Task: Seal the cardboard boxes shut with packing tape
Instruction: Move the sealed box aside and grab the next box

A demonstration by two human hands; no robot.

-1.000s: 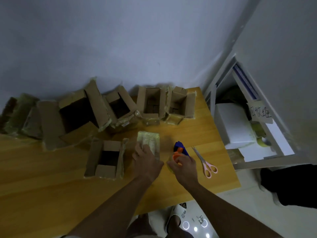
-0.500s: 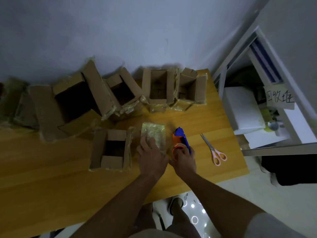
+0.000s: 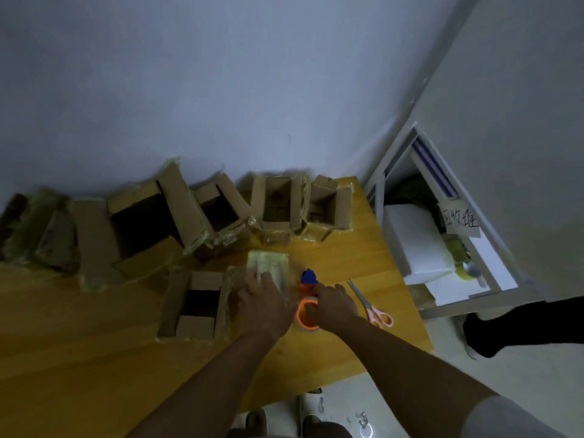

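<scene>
Dim light falls on a wooden table (image 3: 79, 358) pushed into a corner of grey wall, and the action is centred just below the middle of the view. A small closed box (image 3: 271, 267), already glossy with tape, is pinned flat to the wood by the left hand (image 3: 264, 306), fingers spread over its near end. The box is probably being steadied so it cannot slide while tape is drawn across it. At three o'clock of that hand, the tape dispenser (image 3: 308, 298), orange roll and blue nose, is held by the right hand (image 3: 335, 303), fingers curled over its top. It is kept right beside the box, nose toward twelve o'clock, seemingly ready for the next strip.

Plenty is left, by the look of it. At nine o'clock of the taped box an open box (image 3: 196, 306) lies touching it, flaps splayed, which leaves the left hand little room on that side. Along the wall from ten to one o'clock a row of open boxes (image 3: 275, 203) is lined up, some leaning on each other, with shreds of old tape hanging off them. Pink-handled scissors (image 3: 371, 306) are parked at three o'clock of the dispenser, close to the right wrist. Past the table edge, a white shelf unit (image 3: 442, 248) with a handwritten label (image 3: 459, 219) is seen.
</scene>
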